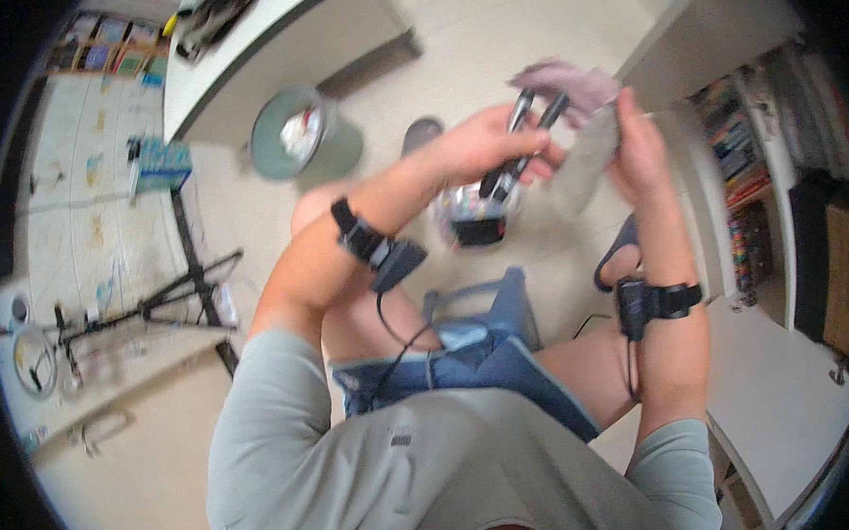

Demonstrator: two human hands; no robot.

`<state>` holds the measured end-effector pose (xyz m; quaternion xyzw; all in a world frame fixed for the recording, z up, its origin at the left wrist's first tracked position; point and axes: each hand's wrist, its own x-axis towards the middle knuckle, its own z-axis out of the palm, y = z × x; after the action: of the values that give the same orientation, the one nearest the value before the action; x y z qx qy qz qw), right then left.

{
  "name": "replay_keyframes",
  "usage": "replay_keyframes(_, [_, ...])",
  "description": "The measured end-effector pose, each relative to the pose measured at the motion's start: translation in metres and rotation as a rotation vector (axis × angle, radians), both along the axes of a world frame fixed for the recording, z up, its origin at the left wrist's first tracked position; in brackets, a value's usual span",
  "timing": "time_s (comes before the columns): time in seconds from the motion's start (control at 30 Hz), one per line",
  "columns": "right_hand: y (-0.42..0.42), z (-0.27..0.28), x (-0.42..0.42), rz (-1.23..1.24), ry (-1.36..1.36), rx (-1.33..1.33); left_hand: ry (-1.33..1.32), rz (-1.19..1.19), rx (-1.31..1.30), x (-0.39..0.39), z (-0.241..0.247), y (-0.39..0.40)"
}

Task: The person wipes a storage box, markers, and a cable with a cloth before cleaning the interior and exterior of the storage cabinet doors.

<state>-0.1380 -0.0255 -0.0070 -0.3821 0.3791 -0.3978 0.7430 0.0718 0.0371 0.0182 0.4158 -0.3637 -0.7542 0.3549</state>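
Note:
My left hand (490, 146) is closed around black marker pens (553, 113), at least two, which stick out past the thumb and below the fingers. Opposite it, my right hand (641, 150) grips a mauve-and-grey cloth (578, 90) at its right side. The cloth is blurred and spreads beyond the pens' upper tips; whether they touch it I cannot tell. Below the left hand, a clear container (444, 220) stands on the floor. Small colourful items and a black object (478, 232) show in it, partly hidden by the hand and pens.
A greenish waste bin (341, 144) with crumpled white waste stands left, beside a white desk (263, 59). A blue plastic stool (515, 297) is between my knees. On the right are an open cabinet door (781, 394) and filled shelves (738, 158). A black tripod (189, 276) stands left.

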Motion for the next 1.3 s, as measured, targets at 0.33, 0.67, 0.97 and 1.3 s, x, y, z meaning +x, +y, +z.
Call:
replay_keyframes(0.33, [-0.014, 0.019, -0.002, -0.332, -0.050, -0.190, 0.023, 0.008, 0.036, -0.069, 0.002, -0.037])
replay_keyframes(0.67, [-0.024, 0.008, 0.011, -0.550, 0.031, 0.005, -0.040, 0.183, -0.045, -0.076, -0.012, -0.038])
replay_keyframes(0.97, [-0.045, 0.028, 0.004, -0.627, -0.153, -0.061, -0.177, 0.255, -0.137, -0.064, -0.002, -0.037])
replay_keyframes(1.3, [0.002, 0.008, 0.036, -0.251, -0.084, -0.048, -0.068, 0.229, 0.090, -0.058, 0.003, -0.036])
